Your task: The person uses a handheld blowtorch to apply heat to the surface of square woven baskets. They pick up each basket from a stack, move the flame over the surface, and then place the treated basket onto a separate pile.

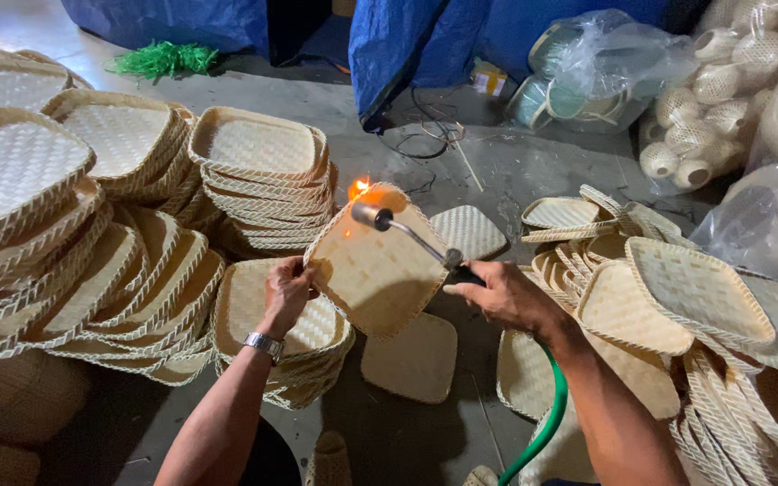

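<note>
my left hand (285, 288) gripped the woven tray (375, 265), right hand (502, 295) clenched the torch (407, 236); lingering flame (359, 187) above my fingers could scorch it.

Two hands: the left hand (286, 286) and the right hand (500, 295). One gas torch (407, 233), one green hose (542, 430), one wristwatch (264, 344), and dozens of woven trays (258, 148), too many to count.

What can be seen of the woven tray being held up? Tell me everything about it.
The woven tray is pale, bamboo-like, squarish with rounded corners and a raised rim. It is tilted, its underside towards the camera. The left hand grips its left edge. The right hand points a torch at it, and a small flame burns at its top corner.
</note>
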